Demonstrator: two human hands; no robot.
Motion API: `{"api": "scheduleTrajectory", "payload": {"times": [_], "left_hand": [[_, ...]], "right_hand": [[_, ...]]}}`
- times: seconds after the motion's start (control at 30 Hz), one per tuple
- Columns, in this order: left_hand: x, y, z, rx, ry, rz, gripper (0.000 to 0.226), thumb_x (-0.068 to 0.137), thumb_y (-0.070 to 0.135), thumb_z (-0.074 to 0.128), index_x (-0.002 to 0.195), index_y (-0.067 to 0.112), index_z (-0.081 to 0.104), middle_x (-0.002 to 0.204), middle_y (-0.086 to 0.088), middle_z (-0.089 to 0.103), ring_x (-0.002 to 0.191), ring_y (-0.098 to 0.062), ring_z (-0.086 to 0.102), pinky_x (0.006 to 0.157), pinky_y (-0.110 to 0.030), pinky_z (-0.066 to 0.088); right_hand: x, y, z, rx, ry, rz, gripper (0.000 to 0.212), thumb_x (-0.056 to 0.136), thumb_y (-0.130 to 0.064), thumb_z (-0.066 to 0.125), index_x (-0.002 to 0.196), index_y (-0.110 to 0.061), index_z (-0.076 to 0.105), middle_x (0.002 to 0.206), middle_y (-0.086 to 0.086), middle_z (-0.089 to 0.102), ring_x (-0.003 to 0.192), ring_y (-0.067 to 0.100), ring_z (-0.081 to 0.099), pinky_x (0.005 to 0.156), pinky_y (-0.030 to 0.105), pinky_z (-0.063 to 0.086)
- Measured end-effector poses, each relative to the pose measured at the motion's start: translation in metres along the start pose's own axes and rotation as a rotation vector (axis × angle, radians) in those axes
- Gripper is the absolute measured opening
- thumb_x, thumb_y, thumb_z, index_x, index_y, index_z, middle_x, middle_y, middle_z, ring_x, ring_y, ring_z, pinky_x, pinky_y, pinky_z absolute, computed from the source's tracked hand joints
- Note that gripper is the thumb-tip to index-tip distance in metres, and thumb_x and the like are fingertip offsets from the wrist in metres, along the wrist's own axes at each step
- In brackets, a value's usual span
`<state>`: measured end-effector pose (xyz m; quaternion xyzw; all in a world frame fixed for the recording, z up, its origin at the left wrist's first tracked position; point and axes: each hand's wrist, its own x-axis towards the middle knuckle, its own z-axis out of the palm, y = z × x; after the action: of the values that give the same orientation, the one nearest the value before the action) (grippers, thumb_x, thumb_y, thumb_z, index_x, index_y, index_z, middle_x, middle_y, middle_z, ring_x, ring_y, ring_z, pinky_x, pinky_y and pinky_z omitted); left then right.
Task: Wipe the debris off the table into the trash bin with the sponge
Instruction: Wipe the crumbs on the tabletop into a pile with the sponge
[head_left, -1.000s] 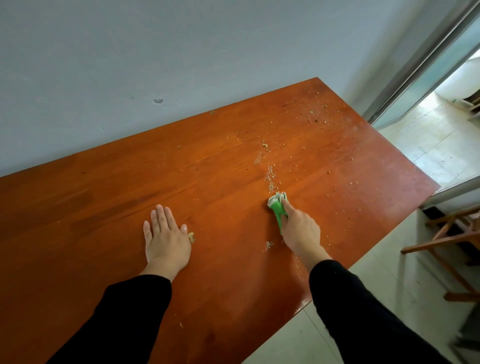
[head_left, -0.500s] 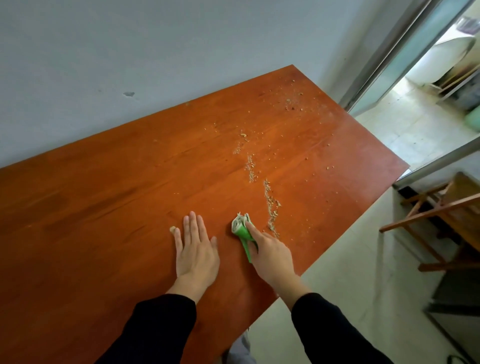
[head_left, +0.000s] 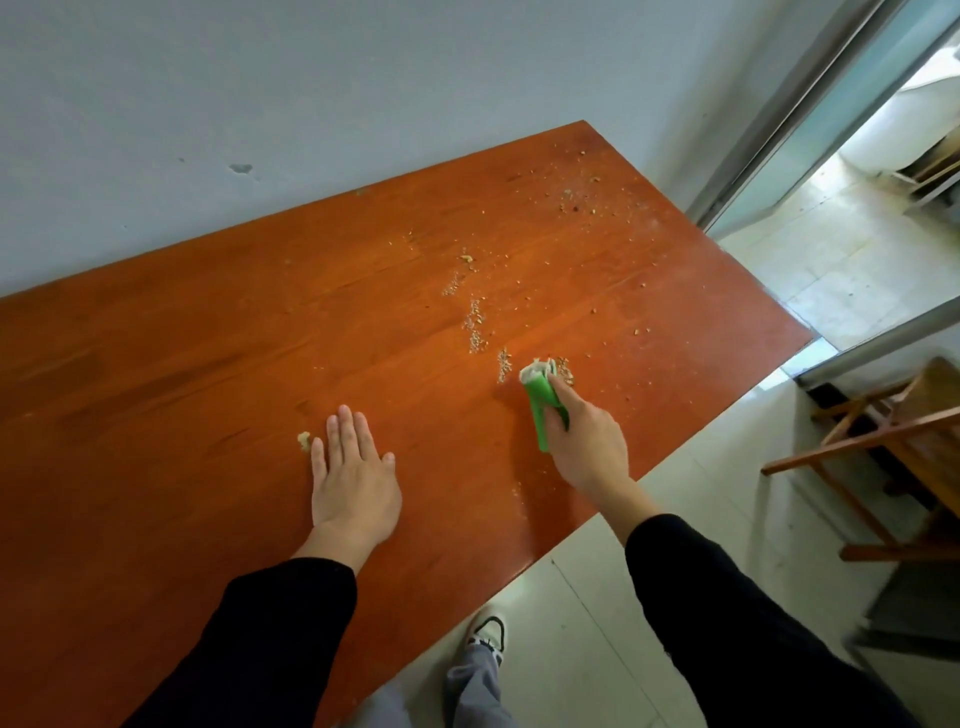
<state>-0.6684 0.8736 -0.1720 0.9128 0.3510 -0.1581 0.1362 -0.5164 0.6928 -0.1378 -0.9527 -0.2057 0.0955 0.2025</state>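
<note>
My right hand (head_left: 584, 444) grips a folded green sponge (head_left: 540, 397) and presses its pale tip onto the reddish wooden table (head_left: 208, 364), right beside a small heap of crumbs (head_left: 563, 366). A broken line of crumbs (head_left: 475, 327) runs from there toward the wall, and finer crumbs (head_left: 582, 200) lie scattered near the far right corner. My left hand (head_left: 353, 478) rests flat on the table with straight fingers, a single larger crumb (head_left: 304, 440) just left of its little finger. No trash bin is in view.
The table stands against a grey wall (head_left: 311, 104). Its near edge runs diagonally above a tiled floor (head_left: 587, 649), where my shoe (head_left: 488, 631) shows. A wooden chair (head_left: 893, 441) stands to the right, beside a sliding glass door (head_left: 831, 130).
My right hand has carried the sponge away from my left hand, to the right across the crumb line, and a small heap now lies at its tip. My left hand stays flat.
</note>
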Motion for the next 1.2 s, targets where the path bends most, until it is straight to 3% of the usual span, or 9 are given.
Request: {"api": "scheduleTrajectory", "payload": {"times": [0.13, 0.27, 0.33, 0.43, 0.53, 0.8, 0.9, 1.03, 1.2], "left_hand": [[0.0, 0.005, 0.001, 0.013, 0.007, -0.03, 0.067, 0.1, 0.042, 0.012, 0.148, 0.002, -0.012, 0.158, -0.015, -0.017, 0.146, -0.025, -0.015, 0.119, -0.038, -0.006], [0.0, 0.012, 0.001, 0.025, -0.021, -0.076, 0.07, 0.099, 0.044, 0.012, 0.148, 0.0, -0.012, 0.157, -0.016, -0.017, 0.146, -0.027, -0.014, 0.119, -0.038, -0.007], [0.001, 0.018, 0.0, 0.028, -0.036, -0.104, 0.071, 0.099, 0.045, 0.012, 0.148, 0.0, -0.013, 0.157, -0.017, -0.019, 0.146, -0.027, -0.015, 0.119, -0.038, -0.007], [0.001, 0.022, 0.0, 0.031, -0.046, -0.135, 0.072, 0.099, 0.047, 0.011, 0.147, -0.001, -0.014, 0.157, -0.018, -0.018, 0.146, -0.028, -0.014, 0.118, -0.038, -0.007], [0.0, 0.024, 0.0, 0.052, -0.06, -0.148, 0.073, 0.098, 0.048, 0.009, 0.147, 0.0, -0.015, 0.156, -0.018, -0.019, 0.146, -0.028, -0.015, 0.118, -0.038, -0.006], [0.002, 0.025, -0.002, 0.078, -0.09, -0.169, 0.072, 0.098, 0.048, 0.009, 0.146, 0.0, -0.017, 0.156, -0.018, -0.021, 0.145, -0.028, -0.016, 0.118, -0.038, -0.006], [0.002, 0.028, -0.003, 0.077, -0.096, -0.179, 0.073, 0.098, 0.048, 0.009, 0.146, 0.0, -0.017, 0.156, -0.018, -0.021, 0.145, -0.028, -0.016, 0.118, -0.038, -0.005], [0.003, 0.033, -0.004, 0.075, -0.092, -0.2, 0.073, 0.098, 0.047, 0.011, 0.146, -0.001, -0.016, 0.156, -0.019, -0.02, 0.146, -0.029, -0.015, 0.118, -0.038, -0.004], [0.008, 0.038, -0.009, 0.113, -0.11, -0.226, 0.075, 0.098, 0.048, 0.014, 0.147, -0.004, -0.011, 0.157, -0.022, -0.014, 0.146, -0.032, -0.009, 0.119, -0.04, 0.0]], "right_hand": [[-0.06, -0.026, 0.021, 0.071, -0.153, -0.163, 0.046, 0.097, -0.03, 0.037, 0.143, -0.027, 0.033, 0.078, -0.005, 0.065, 0.061, 0.008, 0.063, 0.049, 0.024, 0.054], [-0.099, -0.032, 0.041, -0.042, -0.275, -0.282, 0.047, 0.098, -0.03, 0.036, 0.145, -0.031, 0.03, 0.088, 0.001, 0.061, 0.064, 0.016, 0.052, 0.044, 0.02, 0.028], [-0.097, -0.019, 0.038, -0.125, -0.255, -0.331, 0.046, 0.098, -0.031, 0.037, 0.143, -0.033, 0.032, 0.082, -0.001, 0.055, 0.061, 0.017, 0.046, 0.042, 0.021, 0.02], [-0.077, 0.014, 0.027, -0.193, -0.212, -0.342, 0.044, 0.098, -0.035, 0.037, 0.142, -0.036, 0.035, 0.076, -0.007, 0.049, 0.057, 0.013, 0.05, 0.042, 0.022, 0.037], [-0.047, 0.049, 0.008, -0.255, -0.209, -0.322, 0.044, 0.099, -0.039, 0.034, 0.143, -0.035, 0.03, 0.082, -0.005, 0.059, 0.062, 0.012, 0.057, 0.052, 0.03, 0.054], [0.03, 0.101, -0.036, -0.446, -0.088, -0.195, 0.045, 0.1, -0.037, 0.034, 0.144, -0.034, 0.028, 0.082, -0.003, 0.053, 0.061, 0.012, 0.052, 0.043, 0.02, 0.038], [0.037, 0.102, -0.043, -0.362, -0.042, -0.132, 0.044, 0.1, -0.034, 0.035, 0.144, -0.034, 0.03, 0.084, -0.001, 0.056, 0.061, 0.016, 0.052, 0.042, 0.023, 0.036], [0.016, 0.063, -0.032, -0.085, -0.086, -0.253, 0.046, 0.097, -0.036, 0.038, 0.142, -0.03, 0.035, 0.086, 0.001, 0.064, 0.061, 0.016, 0.06, 0.049, 0.028, 0.052], [-0.006, -0.003, 0.011, -0.07, -0.273, -0.468, 0.044, 0.098, -0.036, 0.036, 0.142, -0.038, 0.033, 0.088, 0.001, 0.058, 0.067, 0.02, 0.056, 0.051, 0.03, 0.043]]}}
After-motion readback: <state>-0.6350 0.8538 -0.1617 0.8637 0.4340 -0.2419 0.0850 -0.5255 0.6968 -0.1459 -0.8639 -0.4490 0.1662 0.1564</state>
